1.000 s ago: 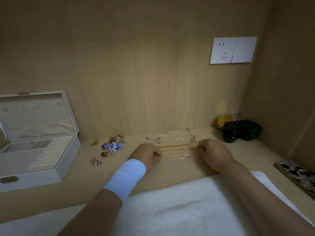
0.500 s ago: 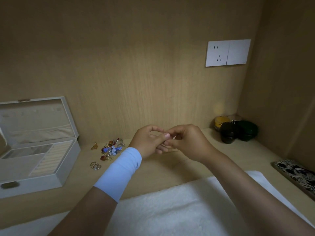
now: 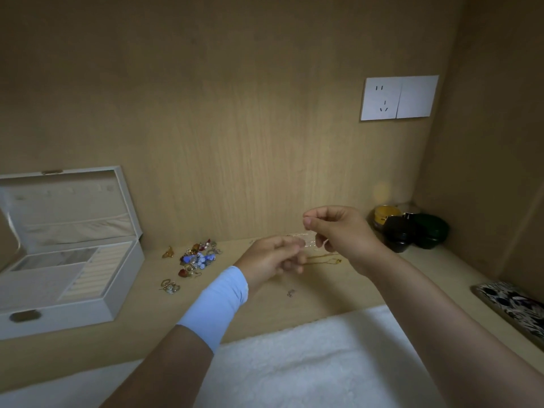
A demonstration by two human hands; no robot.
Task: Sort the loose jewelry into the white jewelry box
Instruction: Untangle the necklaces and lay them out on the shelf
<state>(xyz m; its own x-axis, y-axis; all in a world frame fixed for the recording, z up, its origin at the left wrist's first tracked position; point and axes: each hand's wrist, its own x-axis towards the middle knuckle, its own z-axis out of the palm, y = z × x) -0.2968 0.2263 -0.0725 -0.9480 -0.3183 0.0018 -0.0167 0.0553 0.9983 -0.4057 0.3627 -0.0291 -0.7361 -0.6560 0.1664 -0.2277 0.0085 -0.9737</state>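
The white jewelry box (image 3: pixel 59 318) stands open at the left, lid up, with ring rolls and trays showing inside. My left hand (image 3: pixel 272 257) and my right hand (image 3: pixel 343 232) are raised above the shelf, each pinching an end of a thin silver necklace (image 3: pixel 309 242) stretched between them. A small pendant (image 3: pixel 290 293) shows below my left hand; I cannot tell if it hangs or lies on the shelf. A gold chain (image 3: pixel 323 258) lies on the shelf under my hands. A colourful heap of earrings (image 3: pixel 197 257), an amber piece (image 3: pixel 167 253) and some rings (image 3: pixel 170 286) lie beside the box.
Dark and yellow jars (image 3: pixel 407 231) stand in the back right corner. A patterned case (image 3: pixel 513 304) lies at the right edge. A white fluffy cloth (image 3: pixel 294 363) covers the near side. A wall socket (image 3: pixel 397 97) is on the back panel.
Both hands rose from the chains on the shelf, met in the air, then drew apart with a thin necklace between them. My right hand is now higher.
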